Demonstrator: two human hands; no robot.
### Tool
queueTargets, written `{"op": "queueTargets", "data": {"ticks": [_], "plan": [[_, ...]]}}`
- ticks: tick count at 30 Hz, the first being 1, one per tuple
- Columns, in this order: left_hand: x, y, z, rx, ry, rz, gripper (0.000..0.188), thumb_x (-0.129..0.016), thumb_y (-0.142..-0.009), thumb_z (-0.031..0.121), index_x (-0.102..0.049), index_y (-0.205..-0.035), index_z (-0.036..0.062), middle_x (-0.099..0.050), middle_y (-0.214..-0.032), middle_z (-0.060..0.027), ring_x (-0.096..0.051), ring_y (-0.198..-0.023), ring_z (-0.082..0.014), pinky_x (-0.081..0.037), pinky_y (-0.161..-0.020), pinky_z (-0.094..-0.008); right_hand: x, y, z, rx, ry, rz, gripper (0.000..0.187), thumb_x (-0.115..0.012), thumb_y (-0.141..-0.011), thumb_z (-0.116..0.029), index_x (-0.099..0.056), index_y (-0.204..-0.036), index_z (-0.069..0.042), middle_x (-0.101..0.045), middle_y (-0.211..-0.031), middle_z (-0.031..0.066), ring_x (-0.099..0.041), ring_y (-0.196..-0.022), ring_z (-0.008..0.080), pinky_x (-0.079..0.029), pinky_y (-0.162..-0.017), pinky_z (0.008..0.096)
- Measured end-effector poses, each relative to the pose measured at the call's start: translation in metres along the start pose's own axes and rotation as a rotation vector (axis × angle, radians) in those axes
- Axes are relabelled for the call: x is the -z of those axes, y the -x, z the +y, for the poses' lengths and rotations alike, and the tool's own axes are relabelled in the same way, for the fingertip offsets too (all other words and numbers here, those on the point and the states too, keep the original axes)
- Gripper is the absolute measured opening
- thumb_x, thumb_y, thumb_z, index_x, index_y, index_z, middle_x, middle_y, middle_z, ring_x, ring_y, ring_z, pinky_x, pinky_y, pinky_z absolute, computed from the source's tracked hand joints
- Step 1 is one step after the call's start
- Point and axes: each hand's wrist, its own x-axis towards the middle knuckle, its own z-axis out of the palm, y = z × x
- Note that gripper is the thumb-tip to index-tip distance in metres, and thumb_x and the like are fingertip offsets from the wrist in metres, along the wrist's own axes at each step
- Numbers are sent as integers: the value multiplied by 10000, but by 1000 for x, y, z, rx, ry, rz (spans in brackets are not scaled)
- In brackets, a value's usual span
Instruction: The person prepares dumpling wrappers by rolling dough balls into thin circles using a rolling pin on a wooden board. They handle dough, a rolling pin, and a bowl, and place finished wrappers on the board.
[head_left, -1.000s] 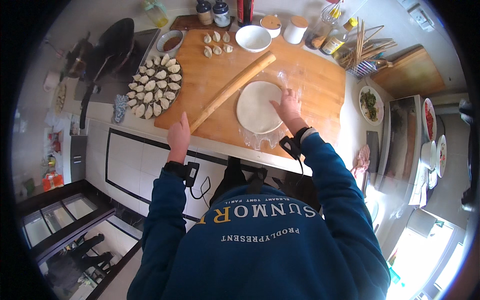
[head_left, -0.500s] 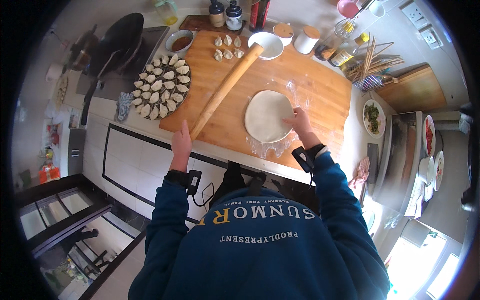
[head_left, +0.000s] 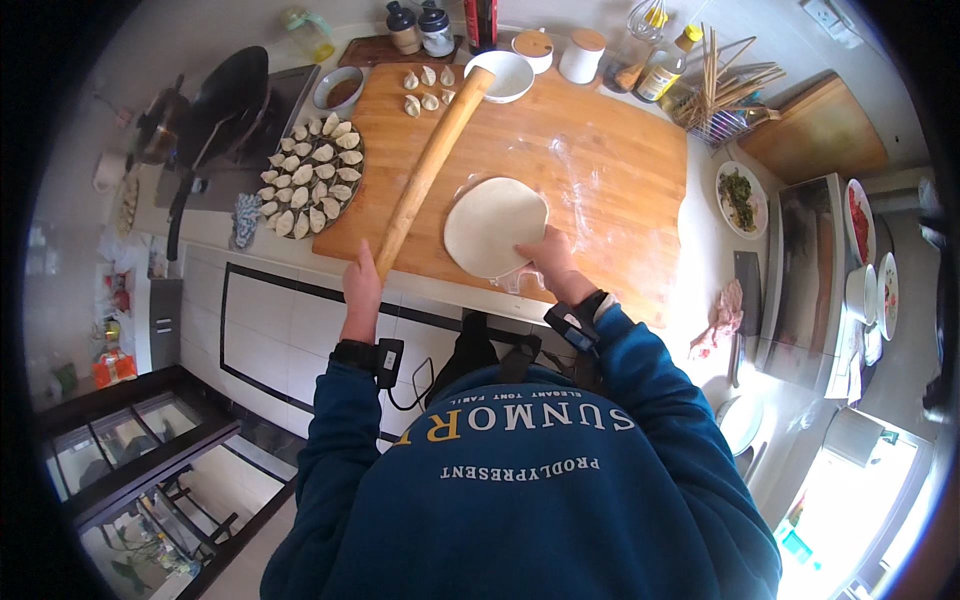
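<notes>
My left hand [head_left: 362,287] is closed round the near end of a long wooden rolling pin [head_left: 430,175]. The pin slants away across the board, its far end over or near the rim of a white bowl [head_left: 508,80]. A round, flat sheet of dough [head_left: 490,228] lies to the right of the pin. At its near right edge, my right hand [head_left: 553,262] pinches the dough, thumb on top and the other fingers partly hidden. Both rest on a large wooden board [head_left: 625,170] dusted with flour on the right.
Folded dumplings [head_left: 429,102] sit at the board's far left, beside a round tray [head_left: 352,203] full of more. Bottles and jars [head_left: 580,57] line the back. A plate of chopped greens [head_left: 740,200] and a knife [head_left: 740,350] lie right; a wok [head_left: 225,105] stands left.
The dough sheet and my right hand gripping its edge have shifted left, closer to the rolling pin. My left hand keeps hold of the pin. The whole view has also shifted slightly.
</notes>
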Motion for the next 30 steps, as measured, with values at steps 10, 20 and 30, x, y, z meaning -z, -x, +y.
{"op": "queueTargets", "data": {"ticks": [10, 20, 30], "plan": [[-14, 26, 20, -134, -158, -76, 714, -293, -971, 546, -631, -821, -65, -620, -756, -294, -603, -755, -470, -450, -643, -538, 122, -39, -8, 125, 428, 52, 180, -682, -741, -108, -663, -858, 28, -617, -668, 52, -590, -598, 138, -475, -525, 293], [-29, 48, 61, -220, -299, -194, 654, -260, -968, 503, -659, -766, 26, -640, -745, -227, -611, -700, -429, -461, -642, -538, 76, 9, 36, 2, -278, 57, 235, -567, -869, -38, -560, -1071, 82, -651, -911, 146, -661, -692, 236, -590, -617, 327], [-27, 45, 115, -386, -401, -275, 647, -288, -971, 468, -645, -677, 16, -632, -693, -209, -604, -659, -419, -466, -631, -513, 99, 23, -6, 290, 270, 167, 134, -569, -895, -86, -568, -969, 25, -635, -759, 124, -627, -536, 185, -518, -432, 286]]}}
